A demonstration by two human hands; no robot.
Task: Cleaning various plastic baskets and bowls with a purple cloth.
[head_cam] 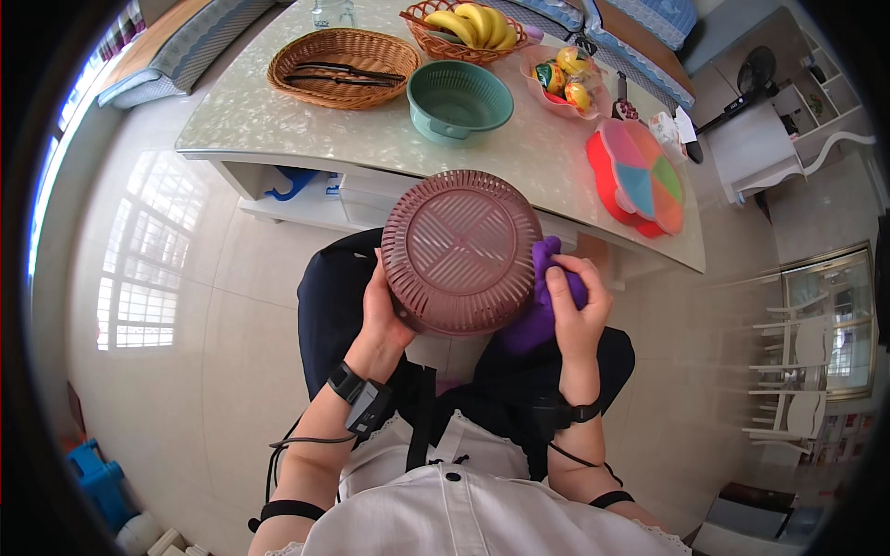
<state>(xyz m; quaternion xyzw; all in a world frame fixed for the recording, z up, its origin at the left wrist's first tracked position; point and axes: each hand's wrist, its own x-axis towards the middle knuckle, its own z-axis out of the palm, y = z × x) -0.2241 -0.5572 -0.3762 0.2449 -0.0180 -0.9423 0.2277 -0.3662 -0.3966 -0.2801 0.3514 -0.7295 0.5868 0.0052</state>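
Observation:
A brownish-red plastic colander basket is held above my lap, its slotted base facing up towards me. My left hand grips its left side, with the fingers hidden under the rim. On the other side my right hand pinches a purple cloth against the basket's right wall. Part of the cloth hangs below the fingers, over my right thigh. Just beyond the basket, a green plastic colander stands upright on the table.
The marble-patterned table bears a wicker basket with dark slim utensils, a basket of bananas, a pink bowl of wrapped items and a flower-shaped compartment box. Its near edge runs just beyond my knees. A fan stands far right.

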